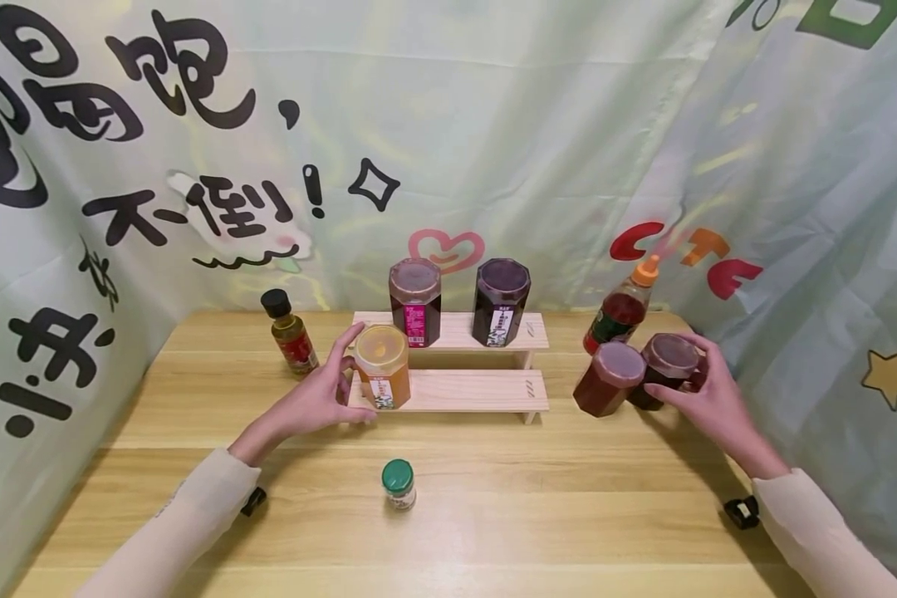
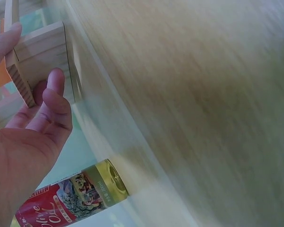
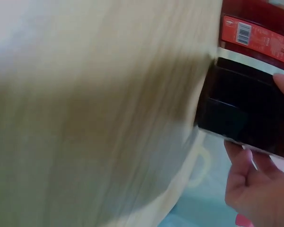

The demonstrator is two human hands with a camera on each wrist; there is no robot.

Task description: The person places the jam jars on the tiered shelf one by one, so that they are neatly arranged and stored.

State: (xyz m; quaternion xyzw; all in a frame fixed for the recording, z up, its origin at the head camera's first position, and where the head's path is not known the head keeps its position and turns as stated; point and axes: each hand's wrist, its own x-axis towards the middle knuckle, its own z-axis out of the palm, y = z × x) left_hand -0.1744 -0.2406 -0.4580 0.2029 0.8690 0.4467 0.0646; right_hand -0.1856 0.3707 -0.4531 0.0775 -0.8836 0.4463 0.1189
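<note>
My left hand (image 1: 325, 387) is curled round a faceted jar of yellow-orange contents (image 1: 385, 378) at the left end of the lower step of a small wooden rack (image 1: 463, 389). In the left wrist view, some fingers (image 2: 56, 101) bend beside the rack's end. On the right, my right hand (image 1: 713, 397) grips a dark faceted jar (image 1: 667, 365) between thumb and fingers; its dark side (image 3: 246, 106) fills much of the grip in the right wrist view. Touching or close beside it is a reddish-brown jar (image 1: 607, 382). Whether the dark jar touches the table is unclear.
Two dark jars, one with a pink label (image 1: 416, 307) and one with a white label (image 1: 502, 307), stand on the upper step. An oil bottle (image 1: 291, 336) is left of the rack. An orange-capped sauce bottle (image 1: 622, 309) stands behind the right-hand jars. A green-capped shaker (image 1: 399, 483) stands in front.
</note>
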